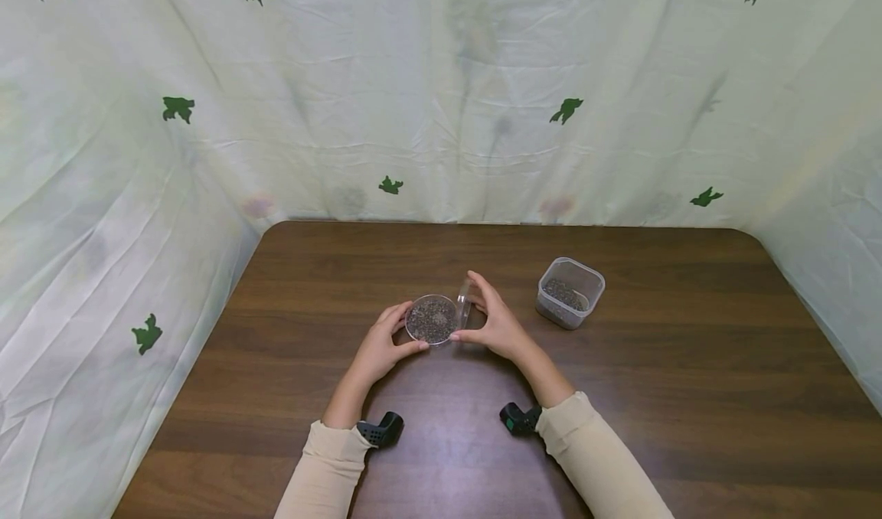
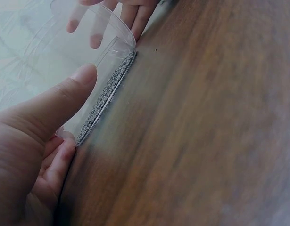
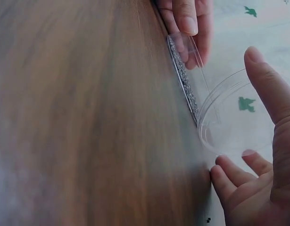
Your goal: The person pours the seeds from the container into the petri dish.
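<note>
A round clear petri dish (image 1: 431, 320) filled with dark grey, soil-like granules lies flat on the table. My left hand (image 1: 379, 350) holds it from the left, thumb at the near rim and fingers curved round the far side. At the dish's right edge a clear petri dish lid (image 1: 464, 305) stands tilted up on its side. My right hand (image 1: 503, 331) grips this lid by its rim between thumb and fingers. In the right wrist view the lid (image 3: 236, 115) meets the end of the dish (image 3: 183, 77); whether they touch is unclear.
A square clear plastic tub (image 1: 570, 292), part filled with similar dark granules, stands to the right of my right hand. The brown wooden table (image 1: 689, 366) reaches back to a pale curtain (image 1: 427, 106) with green bird shapes. Black wrist cameras sit at both cuffs.
</note>
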Available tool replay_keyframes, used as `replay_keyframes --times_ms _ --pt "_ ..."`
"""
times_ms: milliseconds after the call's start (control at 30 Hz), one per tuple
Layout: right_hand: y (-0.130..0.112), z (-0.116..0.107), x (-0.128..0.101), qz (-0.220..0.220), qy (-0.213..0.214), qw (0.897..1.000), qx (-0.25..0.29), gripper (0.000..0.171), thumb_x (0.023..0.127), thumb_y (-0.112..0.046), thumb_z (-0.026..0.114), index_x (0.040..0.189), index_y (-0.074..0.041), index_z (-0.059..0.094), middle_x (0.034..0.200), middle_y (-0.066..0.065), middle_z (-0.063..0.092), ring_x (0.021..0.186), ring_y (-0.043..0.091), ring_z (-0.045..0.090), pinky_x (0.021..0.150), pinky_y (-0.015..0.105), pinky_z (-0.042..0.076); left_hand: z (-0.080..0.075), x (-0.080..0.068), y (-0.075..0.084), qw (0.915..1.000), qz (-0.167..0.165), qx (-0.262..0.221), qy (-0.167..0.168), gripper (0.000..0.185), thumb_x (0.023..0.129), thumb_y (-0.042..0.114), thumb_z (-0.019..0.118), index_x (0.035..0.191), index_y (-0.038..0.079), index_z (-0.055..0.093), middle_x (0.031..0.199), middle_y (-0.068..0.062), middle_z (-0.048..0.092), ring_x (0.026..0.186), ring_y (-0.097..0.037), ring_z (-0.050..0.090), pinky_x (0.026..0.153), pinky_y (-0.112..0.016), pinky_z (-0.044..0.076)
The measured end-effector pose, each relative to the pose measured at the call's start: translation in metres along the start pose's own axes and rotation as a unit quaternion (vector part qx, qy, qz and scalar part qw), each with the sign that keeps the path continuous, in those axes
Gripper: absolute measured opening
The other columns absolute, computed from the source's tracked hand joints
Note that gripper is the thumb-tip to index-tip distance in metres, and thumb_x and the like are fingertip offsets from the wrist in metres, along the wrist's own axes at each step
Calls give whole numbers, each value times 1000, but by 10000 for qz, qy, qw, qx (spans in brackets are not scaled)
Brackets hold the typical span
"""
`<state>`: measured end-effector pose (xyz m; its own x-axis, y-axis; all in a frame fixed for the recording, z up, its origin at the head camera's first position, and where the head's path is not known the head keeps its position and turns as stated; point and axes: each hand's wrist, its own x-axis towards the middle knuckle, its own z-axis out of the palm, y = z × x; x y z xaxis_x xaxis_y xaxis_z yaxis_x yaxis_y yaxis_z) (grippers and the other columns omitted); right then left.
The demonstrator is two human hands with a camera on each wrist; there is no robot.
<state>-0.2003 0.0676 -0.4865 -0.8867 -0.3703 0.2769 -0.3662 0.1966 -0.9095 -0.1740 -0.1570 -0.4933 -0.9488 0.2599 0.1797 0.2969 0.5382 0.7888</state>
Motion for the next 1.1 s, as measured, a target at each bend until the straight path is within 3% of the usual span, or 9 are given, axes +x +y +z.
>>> replay_keyframes --times_ms 200,467,667,867,1100 --pt "-4 3 1 47 4 9999 -132 100 53 -28 77 132 -23 15 128 6 23 106 26 39 89 41 34 0 0 0 10000 -26 15 -27 77 61 38 68 124 8 35 118 -7 38 104 -19 43 87 -24 37" --pt "-5 7 2 143 -55 9997 -186 97 53 -31 75 130 -27 17 128 6 23 107 28 38 87 33 37 0 0 1 9999 -97 21 -57 77 61 37 68 125 9 35 119 -8 37 104 -20 44 87 -25 37" --pt "-6 10 3 182 -78 9985 -517 97 53 -36 74 131 -22 19 129 1 22 108 25 37 87 31 38 -1 0 1 10000 -30 -25 -20 77 61 36 69 124 6 35 119 -8 37 103 -21 44 87 -25 37" --pt "-7 12 5 311 -158 9960 -825 95 53 -40 74 130 -27 20 129 -5 23 108 20 37 86 29 38 -1 0 2 10000 -31 -27 -37 78 61 38 68 124 6 35 119 -8 37 103 -21 44 87 -25 37" --pt "-5 14 6 331 -221 9940 -1020 92 52 -42 73 129 -18 28 127 -5 28 106 17 39 86 26 38 -1 0 2 10000 -61 6 -46 78 61 40 67 124 7 35 119 -7 37 104 -20 44 87 -25 37"
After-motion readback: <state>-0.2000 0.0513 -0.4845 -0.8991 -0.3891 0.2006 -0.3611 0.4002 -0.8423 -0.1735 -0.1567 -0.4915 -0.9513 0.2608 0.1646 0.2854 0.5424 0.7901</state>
